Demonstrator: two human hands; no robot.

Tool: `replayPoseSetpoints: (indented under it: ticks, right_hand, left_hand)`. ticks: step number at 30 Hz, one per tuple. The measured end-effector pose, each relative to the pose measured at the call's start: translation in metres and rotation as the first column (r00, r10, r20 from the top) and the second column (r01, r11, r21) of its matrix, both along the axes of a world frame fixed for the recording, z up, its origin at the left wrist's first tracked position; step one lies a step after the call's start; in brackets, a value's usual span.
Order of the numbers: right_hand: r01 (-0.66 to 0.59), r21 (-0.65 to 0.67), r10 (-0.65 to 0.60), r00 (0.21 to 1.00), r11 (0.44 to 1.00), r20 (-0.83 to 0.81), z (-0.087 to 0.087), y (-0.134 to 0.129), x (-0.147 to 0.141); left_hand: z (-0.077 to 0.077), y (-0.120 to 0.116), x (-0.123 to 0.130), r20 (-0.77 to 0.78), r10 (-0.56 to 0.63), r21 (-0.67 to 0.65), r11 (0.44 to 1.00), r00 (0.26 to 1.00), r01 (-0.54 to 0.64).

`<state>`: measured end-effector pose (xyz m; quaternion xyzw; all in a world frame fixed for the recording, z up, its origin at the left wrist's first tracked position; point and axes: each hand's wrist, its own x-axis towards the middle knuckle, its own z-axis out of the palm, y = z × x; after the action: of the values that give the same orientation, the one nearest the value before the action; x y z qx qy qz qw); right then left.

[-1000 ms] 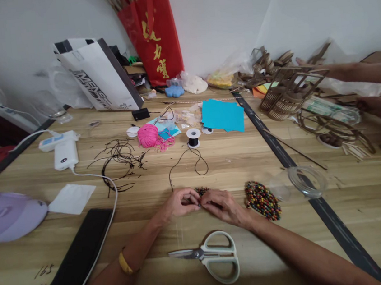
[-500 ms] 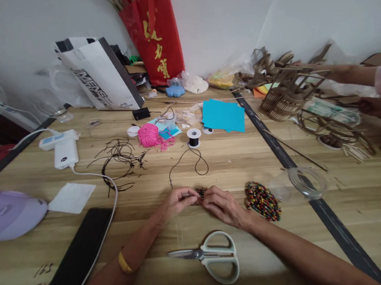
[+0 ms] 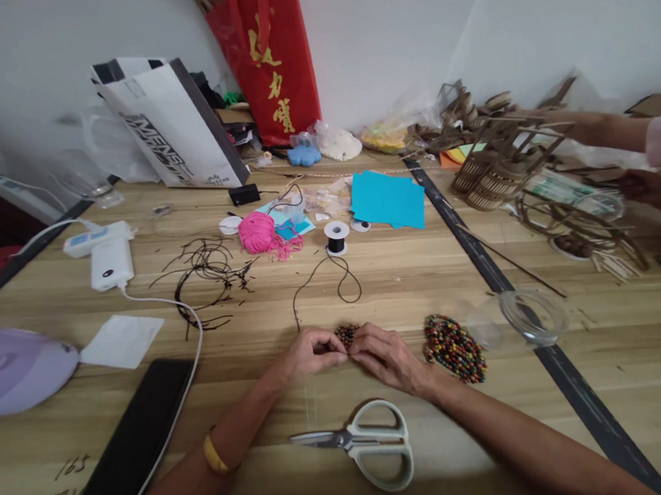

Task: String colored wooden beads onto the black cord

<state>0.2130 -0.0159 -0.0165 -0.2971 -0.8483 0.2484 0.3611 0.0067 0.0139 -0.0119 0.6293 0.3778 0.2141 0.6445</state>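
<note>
My left hand (image 3: 316, 351) is closed in a pinch near the table's middle, its fingertips close to those of my right hand (image 3: 386, 356), also pinched. What lies between the fingertips is too small to make out. Just behind them shows a small cluster of dark, multicoloured beads (image 3: 347, 333). A black cord runs from a white spool (image 3: 337, 239) to my left hand. Right of my right hand lies a heap of beads (image 3: 455, 348). Scissors (image 3: 363, 446) with pale handles lie in front, blades pointing left.
Cut black cords (image 3: 209, 272), pink yarn (image 3: 256, 232) and blue sheets (image 3: 388, 199) lie farther back. A black pouch (image 3: 137, 433) and white cable are at left. A clear round container (image 3: 532, 317) is at right. Another person's hands are at woven pieces (image 3: 491, 175).
My left fingertips have shifted slightly and curled, and more of the small bead cluster shows between my hands. The view has moved a little.
</note>
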Motion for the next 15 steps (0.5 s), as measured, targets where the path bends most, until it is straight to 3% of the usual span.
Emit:
replayPoseSetpoints:
  ticks: [3,5,8,11,15]
  right_hand:
    - [0.052,-0.042,-0.054,0.997,0.998,-0.05,0.008,0.004,0.003]
    - [0.151,-0.08,-0.158,0.984,0.985,-0.078,0.015,0.008,0.008]
    - [0.252,-0.173,-0.258,0.966,0.952,-0.011,0.026,0.015,0.016]
    - [0.204,-0.213,-0.177,0.974,0.955,0.14,0.037,0.018,0.023]
    - [0.105,-0.15,-0.05,0.942,0.983,0.333,0.045,0.017,0.024]
  left_hand:
    - [0.002,0.0,0.0,-0.016,0.004,0.015,1.0,1.0,-0.004]
    - [0.003,0.0,0.0,-0.015,0.013,0.014,1.0,1.0,-0.012]
    - [0.004,0.0,0.0,0.003,0.024,0.019,1.0,1.0,-0.024]
    - [0.003,0.0,0.0,0.011,0.032,0.024,0.999,0.999,-0.032]
    - [0.0,0.0,0.0,0.02,0.031,0.05,0.998,0.999,-0.032]
